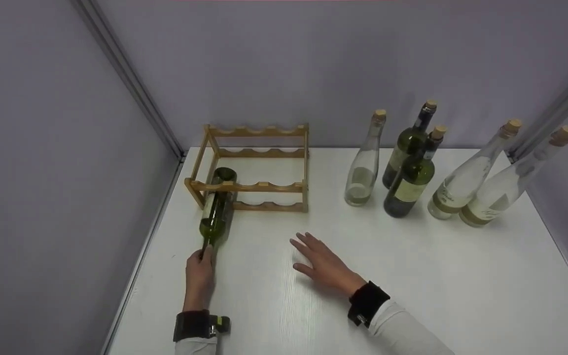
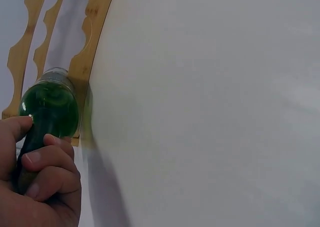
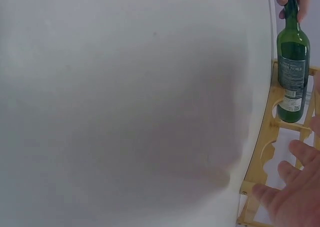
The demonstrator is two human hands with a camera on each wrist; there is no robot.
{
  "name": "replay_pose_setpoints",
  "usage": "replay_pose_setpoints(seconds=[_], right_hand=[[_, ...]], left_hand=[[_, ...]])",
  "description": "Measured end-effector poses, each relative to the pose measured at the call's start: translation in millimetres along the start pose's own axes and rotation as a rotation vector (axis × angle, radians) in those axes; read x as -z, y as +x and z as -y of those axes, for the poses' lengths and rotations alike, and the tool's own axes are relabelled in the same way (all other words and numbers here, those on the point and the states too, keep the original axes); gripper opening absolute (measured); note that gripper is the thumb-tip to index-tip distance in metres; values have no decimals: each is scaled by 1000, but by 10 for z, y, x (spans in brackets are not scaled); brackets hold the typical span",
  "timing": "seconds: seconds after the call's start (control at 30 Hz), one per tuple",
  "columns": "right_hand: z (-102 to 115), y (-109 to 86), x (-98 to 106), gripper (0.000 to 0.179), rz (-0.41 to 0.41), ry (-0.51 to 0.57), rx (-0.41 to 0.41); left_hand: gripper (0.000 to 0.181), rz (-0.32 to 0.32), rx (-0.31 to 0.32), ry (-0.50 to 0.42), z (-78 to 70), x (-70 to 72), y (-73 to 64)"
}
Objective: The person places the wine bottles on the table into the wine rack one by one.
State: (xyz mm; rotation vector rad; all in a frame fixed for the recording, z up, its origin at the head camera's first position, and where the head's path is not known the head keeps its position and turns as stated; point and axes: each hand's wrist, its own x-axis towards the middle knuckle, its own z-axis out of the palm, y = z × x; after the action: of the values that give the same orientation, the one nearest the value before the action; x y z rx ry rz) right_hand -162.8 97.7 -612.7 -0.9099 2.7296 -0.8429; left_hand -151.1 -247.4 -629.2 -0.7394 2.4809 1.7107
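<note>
My left hand [image 1: 199, 276] grips the neck of a green wine bottle [image 1: 212, 227] with curled fingers and thumb. The bottle lies base-first in the far-left place of a wooden wine rack [image 1: 264, 187]. Its body passes below the upper front rail, and its neck points toward me. Whether the bottle rests on the lower rail, I cannot tell. In the right wrist view, a dark label [image 3: 292, 72] shows on the bottle. My right hand [image 1: 326, 266] is held over the white table, right of the rack's front, fingers spread and holding nothing.
Right of the rack stand several corked bottles: a clear bottle [image 1: 363, 172], two dark green bottles, one a front green bottle [image 1: 409, 185], and two more clear ones, including the far-right bottle [image 1: 496, 197]. Grey walls enclose the white table [image 1: 274, 315] at the back and sides.
</note>
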Motion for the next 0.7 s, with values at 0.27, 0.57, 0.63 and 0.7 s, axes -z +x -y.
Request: replay_pose_setpoints(seconds=[0.27,0.57,0.63,0.7], right_hand=[[1,14,-21,65,4,7,5],[31,23,-22,65,26,7,-4],[38,30,-24,65,29,7,1],[42,30,-28,65,26,5,10]], left_hand=[[49,12,-59,-26,-43,-37,189],[47,17,-63,-6,-162,-81,383],[47,24,-62,-34,-179,-97,420],[47,30,-66,-62,-197,-110,456]])
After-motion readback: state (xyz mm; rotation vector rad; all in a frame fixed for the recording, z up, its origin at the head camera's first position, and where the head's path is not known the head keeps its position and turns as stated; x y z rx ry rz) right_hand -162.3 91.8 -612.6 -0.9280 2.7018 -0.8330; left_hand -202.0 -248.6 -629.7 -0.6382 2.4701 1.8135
